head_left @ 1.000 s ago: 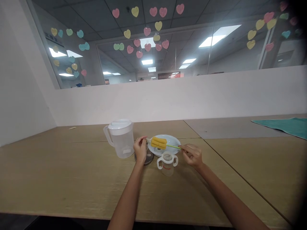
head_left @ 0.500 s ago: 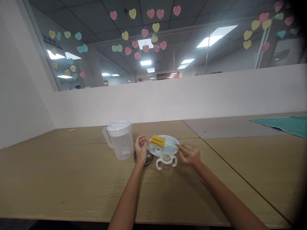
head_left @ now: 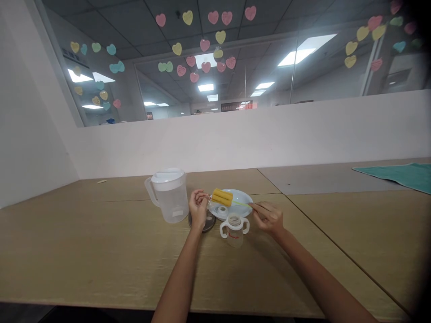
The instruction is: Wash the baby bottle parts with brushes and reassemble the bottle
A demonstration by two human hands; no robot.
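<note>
Translucent lidded pitcher (head_left: 174,204) upright on table (head_left: 101,251), handle to left. Left hand (head_left: 198,208) above dark round disc (head_left: 210,221), fingers curled at head end of yellow sponge bottle brush (head_left: 222,197); whether they grip, cannot tell. Brush lies level over white plate (head_left: 243,198), which holds white ring cap (head_left: 222,211). Uncapped two-handled baby bottle (head_left: 235,236) upright in front. Right hand (head_left: 268,217) pinches brush's thin green handle. Teal cloth (head_left: 404,175) far right.
</note>
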